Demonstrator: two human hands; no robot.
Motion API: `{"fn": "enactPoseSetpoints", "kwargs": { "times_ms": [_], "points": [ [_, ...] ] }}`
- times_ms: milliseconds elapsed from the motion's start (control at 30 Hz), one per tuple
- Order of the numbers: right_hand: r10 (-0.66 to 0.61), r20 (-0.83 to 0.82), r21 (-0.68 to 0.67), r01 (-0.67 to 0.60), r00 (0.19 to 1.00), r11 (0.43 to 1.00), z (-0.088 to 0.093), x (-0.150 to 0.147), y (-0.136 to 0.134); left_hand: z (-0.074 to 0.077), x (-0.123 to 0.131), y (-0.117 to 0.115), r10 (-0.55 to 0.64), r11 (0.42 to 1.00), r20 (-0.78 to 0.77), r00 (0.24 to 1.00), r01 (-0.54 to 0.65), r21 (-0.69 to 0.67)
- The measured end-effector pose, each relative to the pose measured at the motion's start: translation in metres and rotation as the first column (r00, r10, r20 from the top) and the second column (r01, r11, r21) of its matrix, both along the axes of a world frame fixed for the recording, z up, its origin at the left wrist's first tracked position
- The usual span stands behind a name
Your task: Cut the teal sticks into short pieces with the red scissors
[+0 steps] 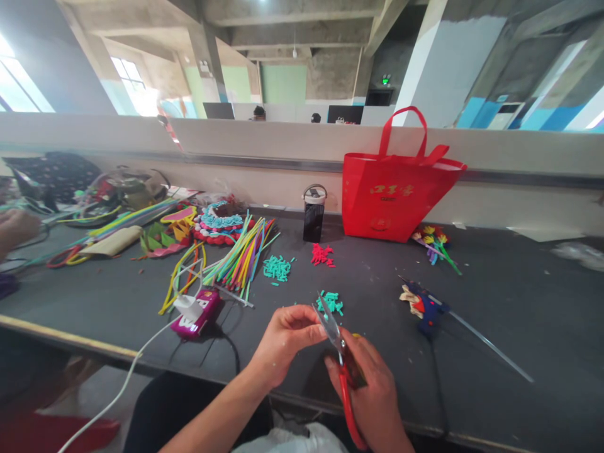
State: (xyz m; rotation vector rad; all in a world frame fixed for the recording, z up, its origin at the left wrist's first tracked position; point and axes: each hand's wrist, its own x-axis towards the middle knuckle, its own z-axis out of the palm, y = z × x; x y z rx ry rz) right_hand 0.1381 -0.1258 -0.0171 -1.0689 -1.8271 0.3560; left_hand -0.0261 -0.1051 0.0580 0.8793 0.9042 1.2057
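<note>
Right hand (pixel 372 384) grips red scissors (pixel 340 358), blades open. Left hand (pixel 283 343) pinches something small at the blades; can't tell what. Fingertips sit close, so a nick looks possible.

Both forearms are bare from the lower edge of the view up to the wrists, with no sleeve, cuff, watch or band showing on either. The left hand (pixel 283 343) wears no glove and no ring that can be made out; small pale specks dot its back and knuckles. The right hand (pixel 372 390) is likewise ungloved and bare. Below the left grip, dark clothing covers the lap, and a pale, crumpled garment edge shows beneath the wrists.
</note>
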Motion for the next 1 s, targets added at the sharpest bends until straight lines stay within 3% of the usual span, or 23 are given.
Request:
{"fn": "enactPoseSetpoints", "kwargs": {
  "times_ms": [700,900,1000],
  "points": [
    [-0.036,-0.084,-0.003,0.036,0.996,0.999,-0.011,-0.004,-0.003,-0.004,0.002,-0.003,-0.001,1.0,-0.009,1.0,0.001,-0.01],
    [-0.116,-0.236,-0.228,0.061,0.965,0.972,-0.002,-0.002,0.002,0.0,0.001,-0.002,-0.015,0.998,0.03,0.999,0.016,-0.057],
    [-0.123,-0.378,-0.345,-0.016,0.917,0.939,0.013,-0.002,0.007,-0.001,0.0,-0.002,-0.096,0.992,0.069,0.993,0.101,-0.077]
  ]
}}
